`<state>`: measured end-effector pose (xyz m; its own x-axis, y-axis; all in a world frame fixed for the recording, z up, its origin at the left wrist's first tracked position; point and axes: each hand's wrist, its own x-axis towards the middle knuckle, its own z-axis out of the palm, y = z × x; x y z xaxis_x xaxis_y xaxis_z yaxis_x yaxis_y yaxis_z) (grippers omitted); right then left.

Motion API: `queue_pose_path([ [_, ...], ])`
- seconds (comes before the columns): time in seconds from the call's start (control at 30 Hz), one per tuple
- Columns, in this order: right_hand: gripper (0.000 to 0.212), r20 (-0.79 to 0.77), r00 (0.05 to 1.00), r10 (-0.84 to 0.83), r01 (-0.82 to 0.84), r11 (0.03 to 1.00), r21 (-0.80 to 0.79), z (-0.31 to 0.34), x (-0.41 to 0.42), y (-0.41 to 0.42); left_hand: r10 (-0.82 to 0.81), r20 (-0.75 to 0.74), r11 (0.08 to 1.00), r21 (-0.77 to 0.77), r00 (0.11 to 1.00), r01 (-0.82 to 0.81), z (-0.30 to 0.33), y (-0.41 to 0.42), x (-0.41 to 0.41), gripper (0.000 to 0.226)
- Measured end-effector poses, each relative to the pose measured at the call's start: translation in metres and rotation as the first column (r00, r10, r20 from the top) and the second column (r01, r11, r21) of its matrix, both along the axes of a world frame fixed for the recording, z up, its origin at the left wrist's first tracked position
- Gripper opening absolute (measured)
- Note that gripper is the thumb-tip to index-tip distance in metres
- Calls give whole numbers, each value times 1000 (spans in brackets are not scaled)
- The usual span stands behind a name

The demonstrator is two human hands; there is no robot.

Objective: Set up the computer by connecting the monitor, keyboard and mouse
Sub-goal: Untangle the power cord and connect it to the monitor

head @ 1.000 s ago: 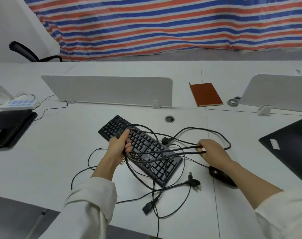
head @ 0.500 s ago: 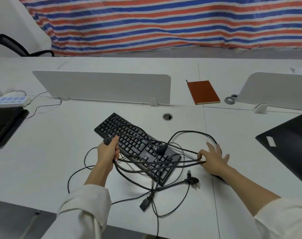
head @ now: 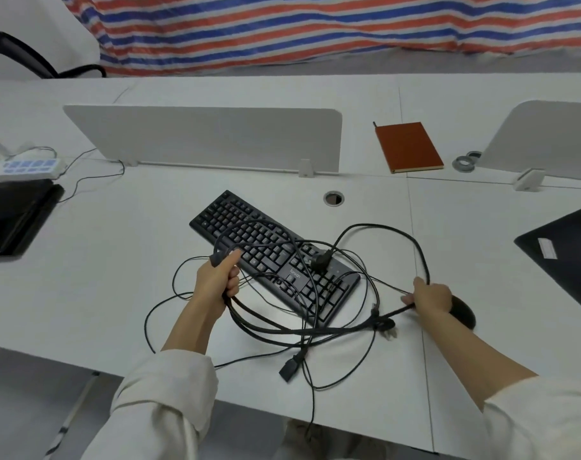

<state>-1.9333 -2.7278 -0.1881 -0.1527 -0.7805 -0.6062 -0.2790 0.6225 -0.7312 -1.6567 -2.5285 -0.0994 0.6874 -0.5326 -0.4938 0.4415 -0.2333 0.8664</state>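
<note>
A black keyboard point(head: 266, 254) lies diagonally on the white desk point(head: 116, 260), under a tangle of black cables point(head: 315, 330). My left hand point(head: 217, 282) grips a bundle of these cables at the keyboard's left side, with one connector end sticking up above the fist. My right hand point(head: 430, 297) pinches a thick cable to the right of the keyboard. A black mouse point(head: 463, 312) lies just behind my right hand, partly hidden. A power plug point(head: 320, 260) rests on the keys, and a black socket connector point(head: 290, 368) lies near the front edge.
A dark monitor point(head: 568, 257) lies flat at the right edge, another dark device point(head: 13, 217) at the left beside a white power strip point(head: 27, 167). White dividers point(head: 203, 137), an orange notebook point(head: 408, 146), tape rolls point(head: 465, 162) and a cable hole point(head: 334, 198) sit behind.
My left hand has pulled the cable bundle off the keyboard toward the front left. My right hand has closed on the thick cable and drawn it to the right.
</note>
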Motion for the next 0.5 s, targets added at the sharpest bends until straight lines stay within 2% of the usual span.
queue_pose_path([
  [0.13,17,234,972,-8,-48,972,232,-6,13,4,-43,-82,998,39,996,46,-3,5,1,13],
  [0.23,1,284,954,93,-171,949,263,-10,22,12,-44,-129,997,50,991,51,-5,9,-1,21],
  [0.3,10,224,962,158,-203,960,195,-7,30,13,-42,-173,998,30,984,48,-5,9,-2,15],
  [0.4,16,177,956,235,-238,971,-5,11,45,12,-55,-243,998,-29,968,50,-1,4,-5,9],
  [0.47,26,113,916,385,-366,918,-154,34,54,12,-62,-290,996,-78,955,41,6,-4,-6,11],
  [0.5,34,38,871,490,-471,854,-222,49,58,13,-60,-321,994,-101,945,29,10,-9,-8,12],
])
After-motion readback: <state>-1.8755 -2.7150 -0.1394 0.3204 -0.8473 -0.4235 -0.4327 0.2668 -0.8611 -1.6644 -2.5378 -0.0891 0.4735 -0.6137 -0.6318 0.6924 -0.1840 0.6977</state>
